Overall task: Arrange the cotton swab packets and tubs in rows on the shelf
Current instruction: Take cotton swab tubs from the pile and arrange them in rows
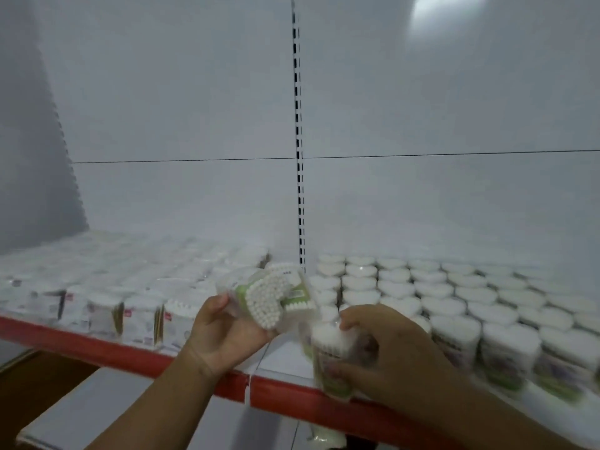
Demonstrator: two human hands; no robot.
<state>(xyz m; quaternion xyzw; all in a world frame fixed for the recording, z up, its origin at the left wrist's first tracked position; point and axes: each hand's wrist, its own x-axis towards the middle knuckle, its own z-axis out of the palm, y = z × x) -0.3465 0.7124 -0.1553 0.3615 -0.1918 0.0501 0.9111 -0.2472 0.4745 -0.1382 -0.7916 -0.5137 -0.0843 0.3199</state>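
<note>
From my station, everything turns on the bare strip of shelf (pixel 107 347) at the front, in line with the slotted upright (pixel 299 164) on the back wall. The cotton swab packets (pixel 139 316) stand to the left of that strip and the standing tubs (pixel 454 297) fill the rows to its right. My left hand (pixel 224 336) is curled under a tilted tub (pixel 272 295), thumb on its near left side. The tub leans so its heart-shaped top and the white swab tips face me, and it hangs just above the back of the strip. My right hand (pixel 386 345) is wrapped around a second tub (pixel 334 362), fingers over the top rim and thumb low on the label. That tub is close to upright at the shelf's front lip, just beside the front-left corner of the tub block. Blur keeps me from telling whether its base is resting on the shelf. I judge the right hand to be nearer its slot: its tub needs only a short push back and right, against the neighbouring tubs. The left tub lies up and to the left of it, and I think it must be tipped upright before it can stand behind or beside the second one.
</note>
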